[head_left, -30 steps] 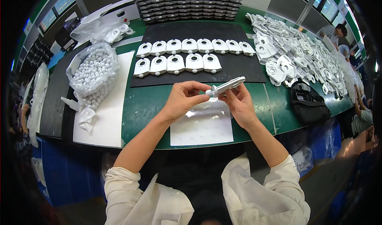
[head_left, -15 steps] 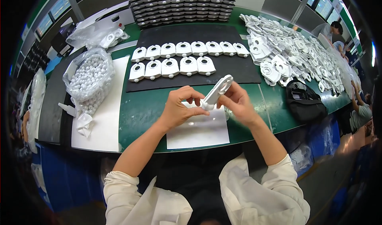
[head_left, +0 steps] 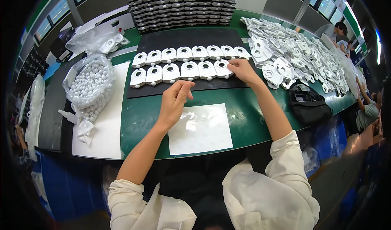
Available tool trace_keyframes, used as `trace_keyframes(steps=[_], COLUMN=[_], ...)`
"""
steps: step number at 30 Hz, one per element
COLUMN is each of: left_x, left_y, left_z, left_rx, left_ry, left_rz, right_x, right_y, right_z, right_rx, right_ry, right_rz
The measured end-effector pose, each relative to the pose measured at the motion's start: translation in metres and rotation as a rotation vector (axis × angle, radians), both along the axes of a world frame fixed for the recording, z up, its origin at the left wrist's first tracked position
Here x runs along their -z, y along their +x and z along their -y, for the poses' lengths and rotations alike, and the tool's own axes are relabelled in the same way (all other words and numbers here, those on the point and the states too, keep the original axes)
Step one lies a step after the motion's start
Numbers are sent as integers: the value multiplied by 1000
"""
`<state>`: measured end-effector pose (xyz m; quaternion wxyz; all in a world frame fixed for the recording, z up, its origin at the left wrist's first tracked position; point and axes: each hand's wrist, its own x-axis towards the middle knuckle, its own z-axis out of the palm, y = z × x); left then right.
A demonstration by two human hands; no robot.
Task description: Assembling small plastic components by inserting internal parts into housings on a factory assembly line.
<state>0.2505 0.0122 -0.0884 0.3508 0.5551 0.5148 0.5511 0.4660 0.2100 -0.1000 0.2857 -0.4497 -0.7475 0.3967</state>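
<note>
Two rows of white plastic parts with round holes lie on a black mat (head_left: 211, 38) on the green table. My right hand (head_left: 244, 70) reaches to the right end of the front row, its fingertips on the edge of the last white part (head_left: 222, 68), which lies flat on the mat. My left hand (head_left: 174, 103) hovers over the table in front of the mat, fingers curled against the thumb, with nothing visible in it. Below it lies a shiny white sheet (head_left: 199, 129).
A clear bag of white balls (head_left: 87, 81) sits at the left on white paper (head_left: 102, 128). A loose heap of white parts (head_left: 301, 53) covers the right. Stacked dark trays (head_left: 183, 4) stand at the back. A black pouch (head_left: 307, 104) lies at the right; a person (head_left: 366, 110) works beyond.
The white part that both hands held above the sheet now lies at the end of the front row, carried there by my right hand. My left hand has let go and stayed back.
</note>
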Motion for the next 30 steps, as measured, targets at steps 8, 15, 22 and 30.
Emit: trace_keyframes(steps=[8, 15, 22, 30], left_x=[0, -28, -68, -56], left_y=[1, -31, -163, -291], left_z=[-1, 4, 6, 44], left_rx=[-122, -577, -942, -775], left_ry=[80, 457, 464, -401], left_rz=[-14, -221, -711, -1238], right_x=[-18, -21, -22, -25], right_y=[46, 119, 168, 117], right_z=[23, 27, 44, 98], right_rx=[335, 413, 379, 380], right_ry=[735, 607, 703, 722], right_rz=[342, 748, 613, 187])
